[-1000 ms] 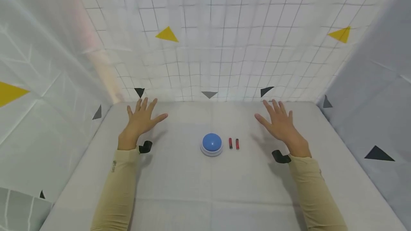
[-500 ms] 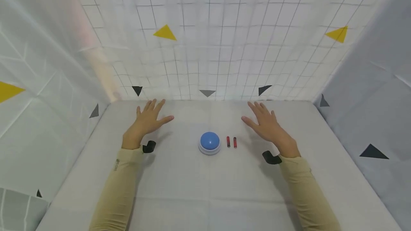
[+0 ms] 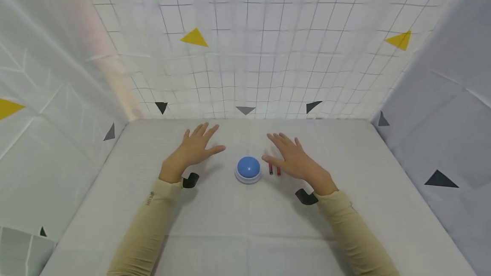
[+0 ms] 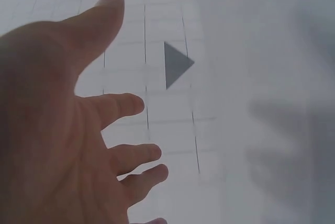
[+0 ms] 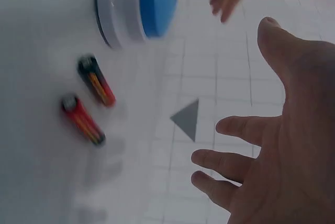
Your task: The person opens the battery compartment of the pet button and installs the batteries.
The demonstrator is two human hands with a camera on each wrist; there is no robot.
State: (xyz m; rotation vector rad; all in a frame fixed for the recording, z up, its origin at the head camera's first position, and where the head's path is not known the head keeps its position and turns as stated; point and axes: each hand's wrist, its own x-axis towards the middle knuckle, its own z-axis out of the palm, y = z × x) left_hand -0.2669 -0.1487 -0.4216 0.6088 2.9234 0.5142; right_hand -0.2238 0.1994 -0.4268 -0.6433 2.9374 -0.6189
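Note:
A round push button (image 3: 248,168) with a blue dome and a white base sits mid-table between the two hands. Just right of it lie two red-and-black batteries, the left battery (image 5: 97,81) and the right battery (image 5: 82,119), side by side. My right hand (image 3: 293,159) hovers over them, fingers spread, partly covering both in the head view. My left hand (image 3: 193,150) is held above the table to the left of the button, thumb pointing toward it. Both hands hold nothing. The left wrist view shows the left palm and fingers (image 4: 133,158) in front of the grid backdrop.
A white cloth covers the table (image 3: 207,225). Behind it hangs a white grid backdrop (image 3: 276,46) with yellow and dark triangles. White sheets form a left wall (image 3: 50,139) and a right wall (image 3: 433,139). A black wrist piece (image 3: 306,196) sticks out at the right cuff.
Both hands have moved inward toward the button and slightly nearer the body. The right hand has come over the batteries, which lay uncovered before. The whole scene has shifted slightly left in view.

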